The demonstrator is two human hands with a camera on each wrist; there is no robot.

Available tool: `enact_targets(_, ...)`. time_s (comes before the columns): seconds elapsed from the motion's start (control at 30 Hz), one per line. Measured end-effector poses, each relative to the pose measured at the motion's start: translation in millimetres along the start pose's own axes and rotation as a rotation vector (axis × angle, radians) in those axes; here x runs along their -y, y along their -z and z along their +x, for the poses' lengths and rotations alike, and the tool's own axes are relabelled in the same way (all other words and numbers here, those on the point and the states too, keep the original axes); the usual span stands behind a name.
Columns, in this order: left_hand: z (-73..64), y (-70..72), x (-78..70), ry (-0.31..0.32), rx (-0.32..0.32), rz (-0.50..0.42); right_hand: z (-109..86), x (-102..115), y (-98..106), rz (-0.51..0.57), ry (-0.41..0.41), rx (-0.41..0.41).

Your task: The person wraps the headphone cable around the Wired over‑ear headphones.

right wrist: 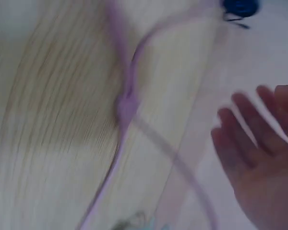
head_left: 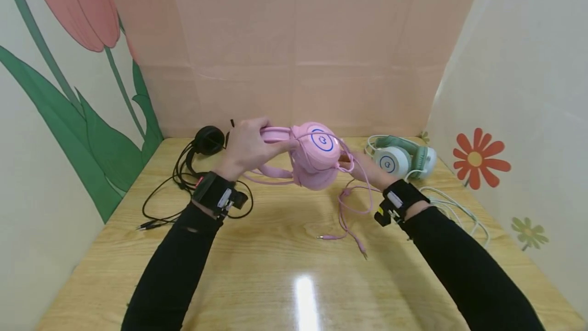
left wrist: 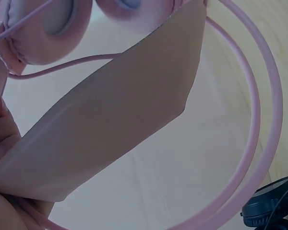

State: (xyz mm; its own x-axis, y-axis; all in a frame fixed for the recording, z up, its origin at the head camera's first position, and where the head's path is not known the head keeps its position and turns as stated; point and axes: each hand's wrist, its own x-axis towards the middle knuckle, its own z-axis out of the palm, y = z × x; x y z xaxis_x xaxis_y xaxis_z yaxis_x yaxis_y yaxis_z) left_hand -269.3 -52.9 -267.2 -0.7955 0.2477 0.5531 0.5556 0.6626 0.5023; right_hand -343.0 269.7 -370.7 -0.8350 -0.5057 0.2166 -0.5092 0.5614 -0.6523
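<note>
Pink headphones (head_left: 316,153) are held up above the table, one ear cup facing the head camera with a blue ring logo. My left hand (head_left: 248,144) grips their headband (left wrist: 115,105) from the left. Beside the ear cups on the right is my right hand (head_left: 367,170), partly hidden by them in the head view. Its fingers (right wrist: 245,134) are extended and spread in the right wrist view, with nothing between them. A pink cable (right wrist: 127,110) loops over the ear cup and hangs down, its two plugs (head_left: 328,237) low over the wooden table.
Black headphones (head_left: 209,140) lie at the back left, their black cable (head_left: 158,218) coiled toward the front. Green and white headphones (head_left: 399,157) rest at the back right, with a pale cable (head_left: 464,208) beside my right forearm. Walls border the table (head_left: 257,269) behind and at both sides.
</note>
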Motion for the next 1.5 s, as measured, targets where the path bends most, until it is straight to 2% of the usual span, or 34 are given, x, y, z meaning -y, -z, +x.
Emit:
enact_targets(0.17,-0.9,-0.6,2.8,0.018,-0.005,0.007,-0.1,13,8,0.789,-0.2,0.078)
enact_targets(0.23,-1.0,-0.7,3.9,0.023,-0.01,0.005,-1.6,14,14,1.011,-0.26,0.129)
enact_targets(0.33,-1.1,-0.2,5.7,0.021,-0.029,0.016,-7.1,13,24,1.178,-0.292,0.251)
enact_targets(0.43,-0.6,0.7,7.9,0.006,-0.055,0.042,-15.6,11,33,1.249,-0.273,0.361)
enact_targets(0.5,-0.3,1.3,9.1,-0.001,-0.07,0.066,-21.7,13,37,1.252,-0.243,0.406)
enact_targets(0.57,0.1,1.4,10.4,-0.002,-0.076,0.082,-27.8,16,40,1.213,-0.216,0.421)
enact_targets(0.63,-0.1,1.2,11.2,0.009,-0.072,0.091,-33.8,22,44,1.094,-0.209,0.408)
enact_targets(0.7,-0.8,0.6,12.2,0.022,-0.058,0.097,-39.1,31,50,0.911,-0.217,0.367)
enact_targets(0.77,-1.7,-0.3,13.0,0.031,-0.039,0.1,-43.1,43,58,0.677,-0.226,0.306)
enact_targets(0.87,-3.3,-2.1,13.6,0.03,-0.004,0.099,-44.3,64,70,0.342,-0.19,0.157)
enact_targets(0.97,-5.0,-3.8,13.7,0.029,0.033,0.077,-38.0,85,79,0.043,-0.041,-0.039)
enact_targets(1.03,-6.4,-5.1,13.4,0.029,0.057,0.061,-30.7,95,83,-0.117,0.061,-0.179)
enact_targets(1.1,-6.8,-6.5,12.9,0.021,0.076,0.051,-23.2,103,85,-0.237,0.124,-0.288)
enact_targets(1.2,-7.5,-8.9,12.2,-0.013,0.083,0.05,-10.6,113,86,-0.335,0.125,-0.356)
enact_targets(1.3,-8.4,-11.3,10.2,-0.055,0.076,0.053,3.3,119,86,-0.376,0.103,-0.354)
enact_targets(1.5,-12.5,-12.0,-0.5,-0.106,0.08,0.075,26.3,106,79,-0.319,0.046,-0.303)
